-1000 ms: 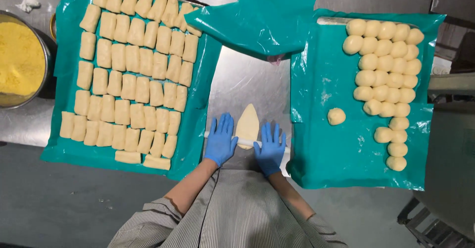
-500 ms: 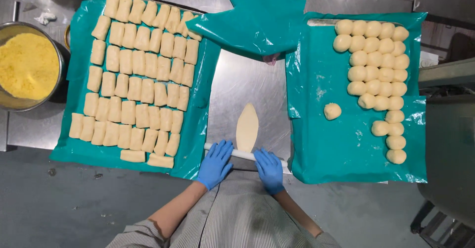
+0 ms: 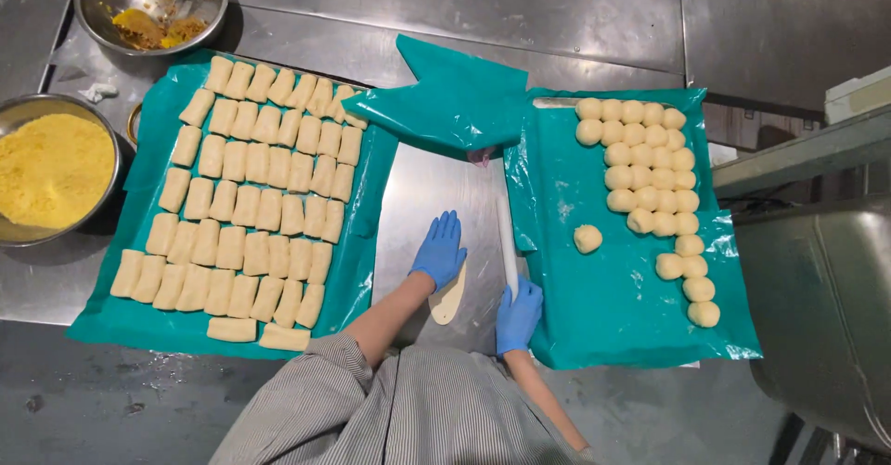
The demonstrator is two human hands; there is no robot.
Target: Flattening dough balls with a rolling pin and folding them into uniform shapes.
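Note:
My left hand (image 3: 439, 250), in a blue glove, lies flat with fingers spread over the far end of a flattened oval of pale dough (image 3: 449, 303) on the steel table (image 3: 427, 187). My right hand (image 3: 518, 315), also gloved, grips the near end of a thin white rolling pin (image 3: 506, 238). The pin points away from me along the edge of the right teal sheet (image 3: 603, 326), just right of the dough.
The left teal sheet (image 3: 153, 321) carries several rows of folded dough pieces (image 3: 255, 196). Dough balls (image 3: 650, 159) fill the right sheet, one ball (image 3: 587, 238) apart. A bowl of yellow powder (image 3: 51, 168), a used metal bowl (image 3: 148, 6), crumpled teal plastic (image 3: 445, 103) and a sink (image 3: 826, 326) surround them.
The pin lay crosswise under both hands at the dough's near end. Now my right hand alone holds it, turned lengthwise at the right, and my left hand rests on the dough.

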